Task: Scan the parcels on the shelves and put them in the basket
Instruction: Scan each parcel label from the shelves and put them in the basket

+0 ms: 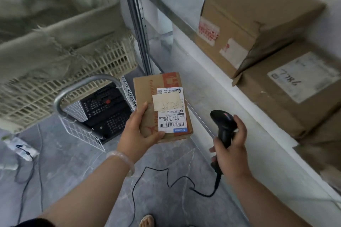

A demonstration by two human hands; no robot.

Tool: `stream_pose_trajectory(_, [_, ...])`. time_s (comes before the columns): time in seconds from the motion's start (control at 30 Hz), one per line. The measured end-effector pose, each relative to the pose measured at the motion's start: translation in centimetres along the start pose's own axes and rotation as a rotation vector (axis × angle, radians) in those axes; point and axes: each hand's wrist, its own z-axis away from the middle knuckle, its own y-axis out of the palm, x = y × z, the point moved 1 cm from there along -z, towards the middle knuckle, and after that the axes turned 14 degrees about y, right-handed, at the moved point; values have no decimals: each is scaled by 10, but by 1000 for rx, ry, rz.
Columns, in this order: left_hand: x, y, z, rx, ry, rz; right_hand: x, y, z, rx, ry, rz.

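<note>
Left hand (136, 134) grips the small box (162, 107) in mid frame by one end only and right hand (234, 149) grips the scanner (222, 121) beside it, so the box might tip and drop.

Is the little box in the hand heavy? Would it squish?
Probably light: the left hand holds the small parcel up alone, gripping one end. Likely stiff, since its cardboard edges look straight and undented. It shouldn't roll, having flat sides.

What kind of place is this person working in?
Probably a parcel stockroom: labelled brown cardboard boxes on a white shelf, a black corded barcode scanner in the right hand, a small labelled cardboard parcel in the left hand.
</note>
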Motion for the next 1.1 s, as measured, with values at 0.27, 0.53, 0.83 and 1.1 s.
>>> stream_pose_trajectory(0.27, [-96,-73,35,-141,-36,-9,99,-34,110,128,-279,47])
stream_pose_trajectory(0.53, [-179,-132,46,-300,48,-93,187,-73,200,311,-472,68])
stream_pose_trajectory(0.83, [-226,-166,51,-382,68,-84,230,-90,261,412,-658,115])
stream_pose_trajectory(1.1, [-234,-173,52,-417,53,-82,236,-95,271,430,-652,129])
